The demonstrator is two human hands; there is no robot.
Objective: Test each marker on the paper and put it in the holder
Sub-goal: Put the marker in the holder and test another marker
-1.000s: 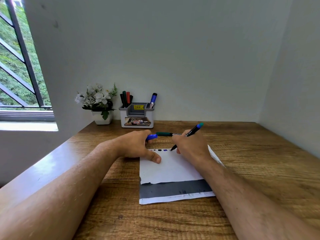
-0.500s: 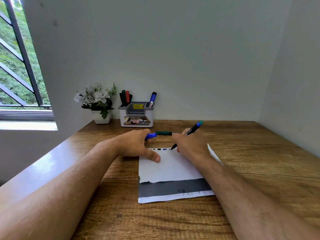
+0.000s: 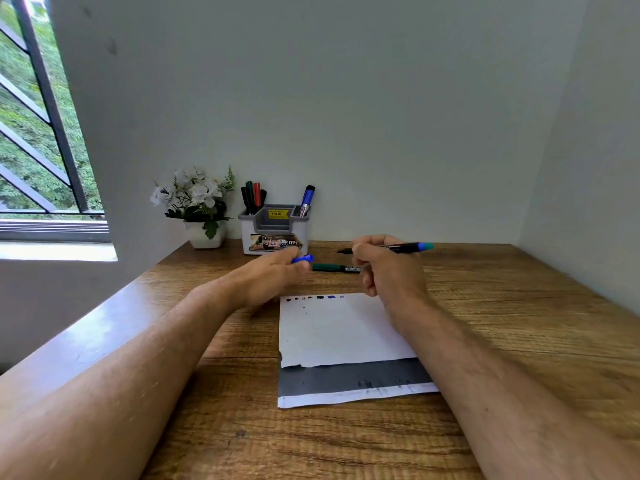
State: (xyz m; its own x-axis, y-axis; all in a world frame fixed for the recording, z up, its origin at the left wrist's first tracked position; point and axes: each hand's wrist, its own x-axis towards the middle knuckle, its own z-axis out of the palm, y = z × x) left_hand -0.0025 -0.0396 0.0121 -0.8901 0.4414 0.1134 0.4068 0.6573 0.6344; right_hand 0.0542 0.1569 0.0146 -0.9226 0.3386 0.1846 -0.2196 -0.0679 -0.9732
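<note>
The right hand (image 3: 388, 271) grips a black marker (image 3: 401, 248) with a blue-green end, held level above the surface at centre frame, its dark tip pointing left. The left hand (image 3: 273, 275) pinches a blue cap (image 3: 303, 259) between fingertips, just left of that tip. Between the hands a green marker (image 3: 332, 268) lies on the wooden surface (image 3: 519, 323). Below them, at centre, the paper (image 3: 339, 330) shows a row of dark and blue test marks along its top edge. Above, against the wall, the holder (image 3: 273, 230) carries several markers upright, with a flower pot (image 3: 204, 233) just to its left.
</note>
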